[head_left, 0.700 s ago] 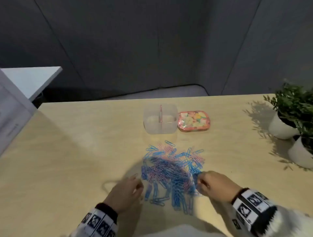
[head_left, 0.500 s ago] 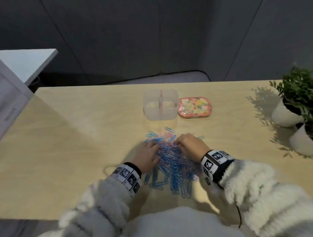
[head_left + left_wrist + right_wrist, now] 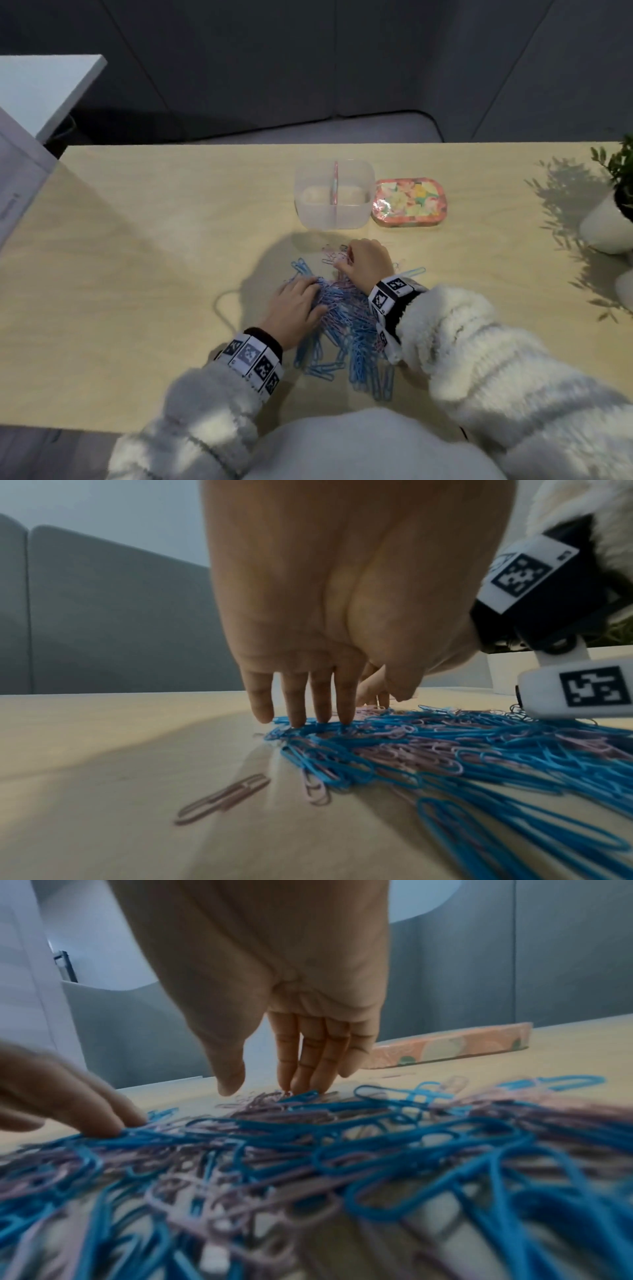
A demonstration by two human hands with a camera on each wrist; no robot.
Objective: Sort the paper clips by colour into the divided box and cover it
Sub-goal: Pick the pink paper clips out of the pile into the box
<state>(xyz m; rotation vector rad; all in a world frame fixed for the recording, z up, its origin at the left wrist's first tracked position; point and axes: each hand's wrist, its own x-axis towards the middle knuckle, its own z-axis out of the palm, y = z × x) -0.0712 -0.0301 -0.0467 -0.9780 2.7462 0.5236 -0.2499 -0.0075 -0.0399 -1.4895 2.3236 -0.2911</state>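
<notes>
head view gives me the whole table (image 3: 137, 274) from above: a mixed pile of blue and pink paper clips (image 3: 346, 318) lies on the wood in front of me, and both of my hands are down on it. my left hand (image 3: 294, 313) rests flat on the pile's left side, and in the left wrist view its fingers (image 3: 322, 696) reach straight down, close together, tips touching blue clips; they grip nothing. my right hand (image 3: 368, 265) is at the far edge of the pile, nearest the box, and in the right wrist view its fingers (image 3: 315, 1056) are straight and side by side, tips on a few pink clips, thumb held apart; nothing is pinched there either.

one pink clip (image 3: 222, 799) lies alone on the table just left of the pile. the clear divided box (image 3: 334, 198) stands just beyond the pile, uncovered, with a pink partition down its middle; i see no clips in either half. its flowery lid (image 3: 409, 202) lies flat just beside the box on its right. two white plant pots (image 3: 606, 226) sit at the table's right edge.
</notes>
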